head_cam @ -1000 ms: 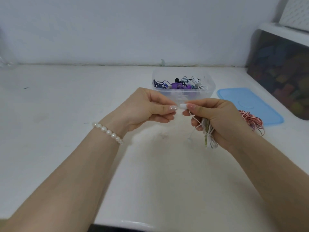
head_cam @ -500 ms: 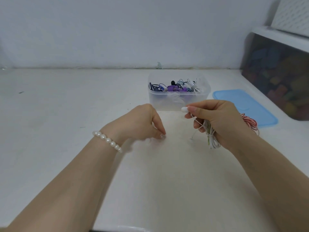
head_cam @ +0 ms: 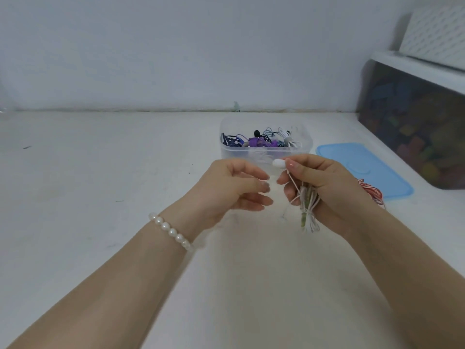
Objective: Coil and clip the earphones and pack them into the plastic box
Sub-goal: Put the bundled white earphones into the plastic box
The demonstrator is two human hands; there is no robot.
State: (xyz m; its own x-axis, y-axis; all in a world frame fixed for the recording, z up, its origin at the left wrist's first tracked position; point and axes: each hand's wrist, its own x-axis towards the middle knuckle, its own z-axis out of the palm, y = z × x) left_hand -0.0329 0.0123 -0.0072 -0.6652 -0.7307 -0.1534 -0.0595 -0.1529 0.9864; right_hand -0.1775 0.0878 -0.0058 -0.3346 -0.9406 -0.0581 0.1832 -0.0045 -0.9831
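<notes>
1. Head view shows no brand, label or writing that can be read on anything.
2. The right hand (head_cam: 327,187) grips a coiled bundle of white earphones (head_cam: 308,207), with one white earbud (head_cam: 278,163) pinched between thumb and forefinger, just in front of the plastic box (head_cam: 264,157).
3. Half a second ago the left hand (head_cam: 226,190) was down at the table (head_cam: 100,197) with its fingertips on the surface; now it is raised beside the right hand, fingers loosely curled, and whether it holds anything cannot be told.
4. The box holds blue, purple, black and white cords, too tangled to tell apart.
5. A red-and-white cord (head_cam: 372,195) is mostly hidden behind the right wrist, beside the blue lid (head_cam: 364,170).
6. The dark bin (head_cam: 415,122) is cut off at the right edge.
</notes>
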